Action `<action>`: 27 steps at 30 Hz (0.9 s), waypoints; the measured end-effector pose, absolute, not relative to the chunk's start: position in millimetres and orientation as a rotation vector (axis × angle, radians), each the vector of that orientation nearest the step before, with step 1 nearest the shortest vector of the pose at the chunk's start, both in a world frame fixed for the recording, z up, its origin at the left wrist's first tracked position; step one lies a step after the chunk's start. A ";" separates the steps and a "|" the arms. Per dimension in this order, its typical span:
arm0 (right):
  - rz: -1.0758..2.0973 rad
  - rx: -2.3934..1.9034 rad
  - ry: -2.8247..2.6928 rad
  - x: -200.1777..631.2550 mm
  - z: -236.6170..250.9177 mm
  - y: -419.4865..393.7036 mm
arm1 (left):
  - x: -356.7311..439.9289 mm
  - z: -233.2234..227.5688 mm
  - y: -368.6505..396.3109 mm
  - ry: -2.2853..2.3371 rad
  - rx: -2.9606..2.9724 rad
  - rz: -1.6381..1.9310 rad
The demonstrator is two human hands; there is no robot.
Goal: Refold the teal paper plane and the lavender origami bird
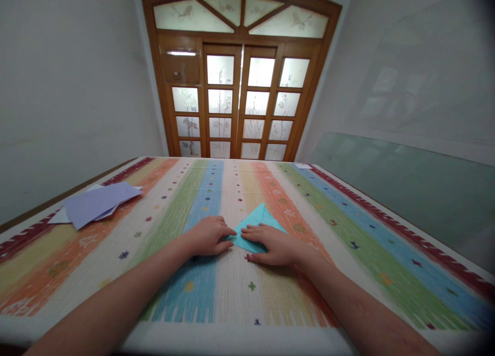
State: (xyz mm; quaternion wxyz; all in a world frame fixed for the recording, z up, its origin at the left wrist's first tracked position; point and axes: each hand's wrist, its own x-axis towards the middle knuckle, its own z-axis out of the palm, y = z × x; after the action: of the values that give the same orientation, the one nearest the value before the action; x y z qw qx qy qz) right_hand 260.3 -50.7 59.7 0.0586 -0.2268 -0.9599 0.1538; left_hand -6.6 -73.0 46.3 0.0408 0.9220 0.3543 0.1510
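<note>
Both hands are lying low on the striped tablecloth point(348, 227), meeting over a folded turquoise paper point(258, 223). The left hand point(209, 236) is resting palm down with its fingers stretched toward the right, the fingertips pressing on the paper's left corner; it is flat and gripping nothing. The right hand point(275, 245) is lying across the near part of the paper, fingers extended leftward and held flat against the sheet (pressing it down rather than pinching it, as far as the view is showing). The two sets of fingertips are almost touching each other at the paper's left edge.

The turquoise paper is sitting near the middle of the table, on the pale and orange stripes, folded into a triangle whose point is aiming away from the person, toward the wooden glazed door point(242, 87) at the far end of the room. Its near edge is hiding under the right hand.

Well apart to the left, near the table's edge, a small loose stack of lavender and white paper sheets point(98, 203) is lying flat on the cloth, untouched. Both forearms are reaching in from the near edge of the table.
</note>
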 end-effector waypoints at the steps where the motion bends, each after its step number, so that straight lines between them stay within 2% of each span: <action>1: 0.466 -0.697 -2.913 260.6 58.7 -50.4 | -7.0 47.9 -73.8 1.104 2.838 0.448; 12: 0.446 -0.706 -2.914 262.1 53.8 -48.7 | -9.2 45.5 -77.4 1.177 2.932 0.377; 18: 0.403 -0.697 -2.902 260.3 55.8 -52.3 | -2.2 39.9 -75.3 1.068 2.925 0.472; 27: 0.414 -0.658 -2.847 254.6 63.5 -56.9 | -0.2 34.9 -71.4 1.051 2.990 0.414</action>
State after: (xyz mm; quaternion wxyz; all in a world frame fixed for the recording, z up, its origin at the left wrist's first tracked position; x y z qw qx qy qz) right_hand 254.6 -56.9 63.5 0.0953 -0.2219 -0.9603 0.1398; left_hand -0.2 -71.4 34.9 -0.0275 0.9351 0.3286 0.1295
